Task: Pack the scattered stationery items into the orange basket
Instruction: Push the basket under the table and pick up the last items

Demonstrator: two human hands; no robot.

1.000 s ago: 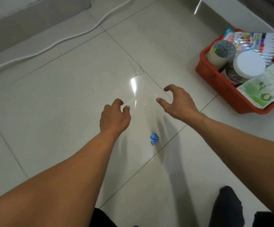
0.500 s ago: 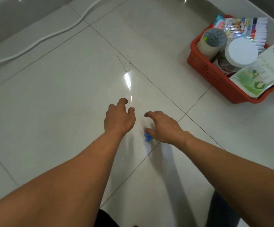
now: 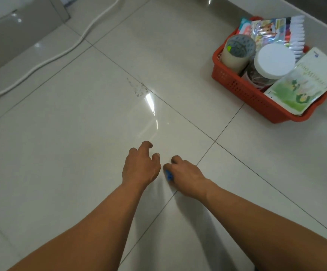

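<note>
Blue clip [image 3: 169, 176] on floor [image 3: 80, 133] under my right hand [image 3: 186, 173], seemingly pinched (mostly hidden); my left hand [image 3: 141, 167] loosely curled, empty; orange basket [image 3: 236, 85] well apart.

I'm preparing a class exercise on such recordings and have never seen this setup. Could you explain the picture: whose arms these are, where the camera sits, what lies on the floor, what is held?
There is no machine here: a person works with two bare hands, and one wide-angle camera worn on their head looks forward and down, so the arms enter from the bottom. The left hand hovers over the tiled floor, fingers loosely curled, holding nothing. The right hand curls its fingers over a small blue item down at the floor; what it is, I cannot tell. At the upper right stands the orange basket, already holding a tape roll, a white-lidded jar, a colourful pack and a green booklet. A white cable crosses the upper left.
</note>
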